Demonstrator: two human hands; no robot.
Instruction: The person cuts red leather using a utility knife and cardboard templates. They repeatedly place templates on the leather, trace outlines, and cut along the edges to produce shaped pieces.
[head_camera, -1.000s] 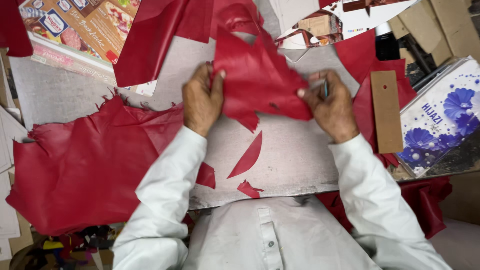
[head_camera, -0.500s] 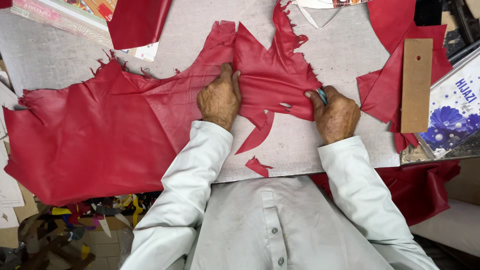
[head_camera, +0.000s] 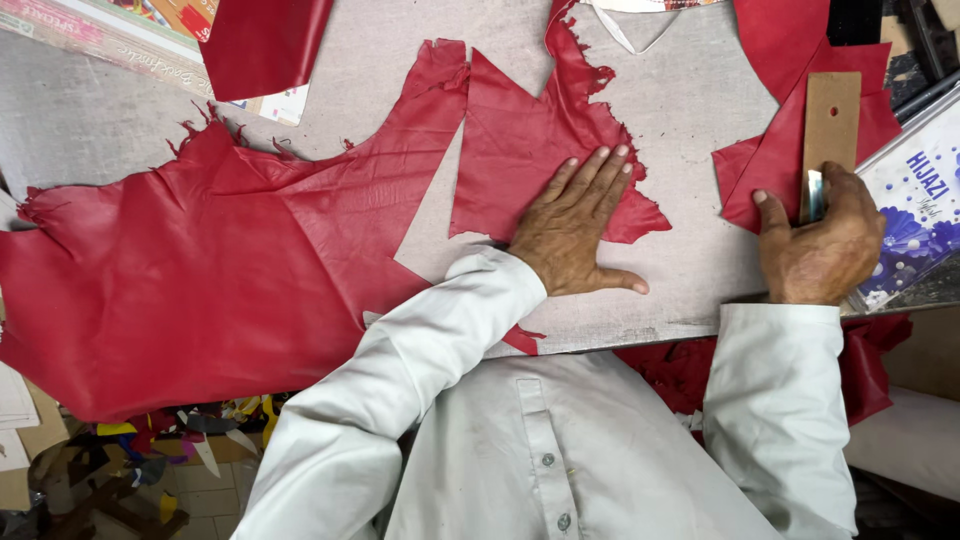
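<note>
While pressing flat, fingers spread, left hand (head_camera: 575, 235) on red leather piece (head_camera: 535, 150). Right hand (head_camera: 820, 245) closed round small metal blade (head_camera: 815, 195), touching brown cardboard template (head_camera: 830, 125) just beyond its fingers.

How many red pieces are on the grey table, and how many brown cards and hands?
Red leather pieces: 5 (big sheet, piece under the left hand, top-left piece, two overlapping at right)
Brown card template: 1
Hands: 2 (left hand, right hand)
Total: 8
</note>
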